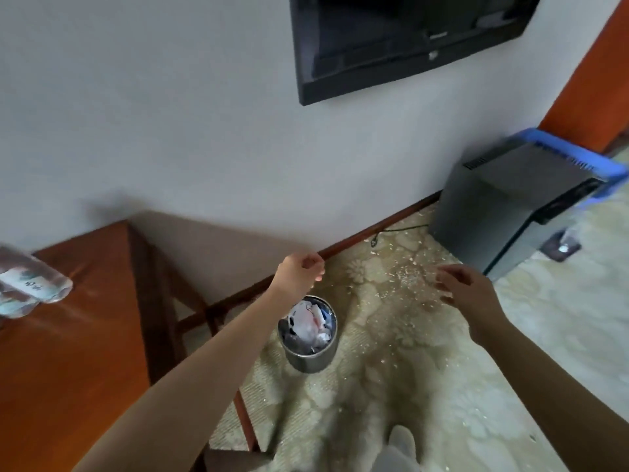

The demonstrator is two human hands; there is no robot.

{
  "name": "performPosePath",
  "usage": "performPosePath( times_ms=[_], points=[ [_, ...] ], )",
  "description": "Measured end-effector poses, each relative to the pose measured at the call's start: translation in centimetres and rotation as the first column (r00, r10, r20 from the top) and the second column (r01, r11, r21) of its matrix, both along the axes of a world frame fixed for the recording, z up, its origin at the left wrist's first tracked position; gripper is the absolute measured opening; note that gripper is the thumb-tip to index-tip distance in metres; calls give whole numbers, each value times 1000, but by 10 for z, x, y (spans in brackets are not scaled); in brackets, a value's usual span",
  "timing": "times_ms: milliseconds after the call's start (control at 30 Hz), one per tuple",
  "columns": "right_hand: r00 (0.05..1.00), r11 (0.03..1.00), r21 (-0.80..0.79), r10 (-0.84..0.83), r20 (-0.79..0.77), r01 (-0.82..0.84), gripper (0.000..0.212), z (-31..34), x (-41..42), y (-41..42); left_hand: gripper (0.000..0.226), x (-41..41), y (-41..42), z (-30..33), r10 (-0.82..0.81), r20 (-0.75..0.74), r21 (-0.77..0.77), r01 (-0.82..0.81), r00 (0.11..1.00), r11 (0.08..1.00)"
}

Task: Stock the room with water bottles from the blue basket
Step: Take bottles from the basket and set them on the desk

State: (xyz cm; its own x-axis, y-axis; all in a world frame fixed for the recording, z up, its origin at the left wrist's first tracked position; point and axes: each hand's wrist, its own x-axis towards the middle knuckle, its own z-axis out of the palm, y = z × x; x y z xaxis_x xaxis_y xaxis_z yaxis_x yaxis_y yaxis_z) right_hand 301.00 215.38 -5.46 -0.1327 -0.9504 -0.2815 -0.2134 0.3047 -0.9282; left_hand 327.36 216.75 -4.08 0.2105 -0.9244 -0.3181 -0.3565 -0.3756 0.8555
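**Between bottles: one on the surface, hands free for the next**

A water bottle (32,284) sits at the far left edge of the frame on the wooden surface (78,352), blurred, so I cannot tell whether it stands or lies. The blue basket (578,148) is at the right edge of the frame, mostly hidden behind a dark grey box-like appliance (503,212); I cannot see into it, so I cannot say how many bottles are left.

My left hand (301,270) hangs mid-frame above the metal bin (309,335), fingers loosely curled and holding nothing. My right hand (466,291) reaches out right of centre over the patterned carpet (391,386), fingers spread and relaxed, also holding nothing.

I judge I am between placements, heading for the basket. Next I need to move toward the right, get round the appliance and take hold of another bottle.
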Motion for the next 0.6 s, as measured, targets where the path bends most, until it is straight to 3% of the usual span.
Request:
performPosePath(
  times_ms=[100, 233, 600],
  points=[
    [998, 998, -5, -62, 16, 62, 13, 3, -51, -18, 14, -59, -40, 3, -76, 6, -12, 77, 997, 997],
    [992, 993, 0, -118, 35, 119, 8, 6, -128, -53, 27, -148, -101, 3, -125, -31, -1, 125, 992, 992],
    [957, 959, 7, -284, 52, 284, 8, 14, -291, -139, 21, -351, -236, -3, -413, -76, -54, 410, 908, 911]
  ],
)
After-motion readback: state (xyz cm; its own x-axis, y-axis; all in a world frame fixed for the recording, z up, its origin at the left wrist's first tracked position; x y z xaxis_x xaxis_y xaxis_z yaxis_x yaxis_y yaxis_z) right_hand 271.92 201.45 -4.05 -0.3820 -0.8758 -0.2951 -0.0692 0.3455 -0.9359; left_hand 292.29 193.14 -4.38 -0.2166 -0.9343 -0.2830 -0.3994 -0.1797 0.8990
